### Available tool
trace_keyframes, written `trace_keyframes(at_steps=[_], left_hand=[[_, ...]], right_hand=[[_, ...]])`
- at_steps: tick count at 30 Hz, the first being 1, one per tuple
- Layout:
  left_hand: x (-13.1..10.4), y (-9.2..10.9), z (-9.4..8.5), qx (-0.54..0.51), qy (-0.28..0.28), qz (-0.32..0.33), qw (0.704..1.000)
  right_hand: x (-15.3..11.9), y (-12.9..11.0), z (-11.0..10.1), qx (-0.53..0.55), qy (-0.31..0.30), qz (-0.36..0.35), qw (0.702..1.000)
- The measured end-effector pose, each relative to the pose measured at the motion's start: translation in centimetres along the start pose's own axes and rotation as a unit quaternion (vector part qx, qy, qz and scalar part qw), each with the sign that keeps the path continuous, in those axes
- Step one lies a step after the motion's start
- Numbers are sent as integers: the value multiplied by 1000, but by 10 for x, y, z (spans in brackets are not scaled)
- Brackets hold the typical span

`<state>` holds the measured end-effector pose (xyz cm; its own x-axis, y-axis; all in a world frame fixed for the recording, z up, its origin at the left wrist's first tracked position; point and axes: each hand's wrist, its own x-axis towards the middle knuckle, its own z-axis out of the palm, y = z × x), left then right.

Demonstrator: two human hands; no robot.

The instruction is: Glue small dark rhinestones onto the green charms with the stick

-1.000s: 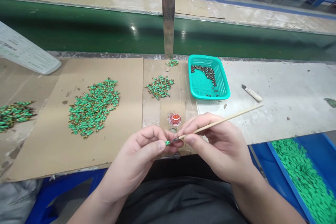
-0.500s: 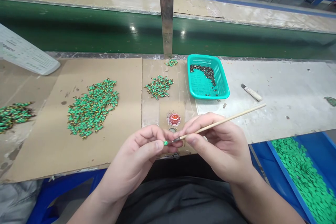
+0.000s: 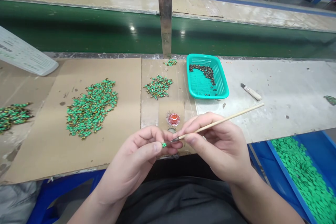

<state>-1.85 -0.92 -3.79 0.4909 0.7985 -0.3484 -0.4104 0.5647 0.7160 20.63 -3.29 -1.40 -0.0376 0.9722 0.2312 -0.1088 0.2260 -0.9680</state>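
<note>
Cardboard-brown sheets point(image 3: 126, 112) cover part of the table point(image 3: 283, 105) before you, bearing green-and-gold piles of small pieces point(image 3: 91, 108). To their right stands a turquoise basket point(image 3: 195, 92) with dark pieces along its far and right sides. Your hands are near each other: the right hand point(image 3: 217, 143) is clamped on a slender wooden brush point(image 3: 228, 118), the left hand point(image 3: 141, 154) pinches a tiny green piece point(image 3: 164, 145) between thumb and finger, just beside the brush's dark tip. Beyond them sits a red blob point(image 3: 174, 119).
</note>
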Motion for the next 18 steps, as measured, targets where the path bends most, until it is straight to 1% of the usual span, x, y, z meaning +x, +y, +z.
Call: trace_keyframes(at_steps=[9, 13, 18], left_hand=[[1, 2, 2, -5, -6, 4, 1000], [0, 2, 1, -5, 1, 3, 1000], [-2, 2, -1, -2, -4, -2, 1000]], right_hand=[[0, -1, 0, 2, -2, -8, 1000], [-1, 1, -1, 4, -8, -5, 1000], [-1, 0, 0, 5, -4, 1, 1000]])
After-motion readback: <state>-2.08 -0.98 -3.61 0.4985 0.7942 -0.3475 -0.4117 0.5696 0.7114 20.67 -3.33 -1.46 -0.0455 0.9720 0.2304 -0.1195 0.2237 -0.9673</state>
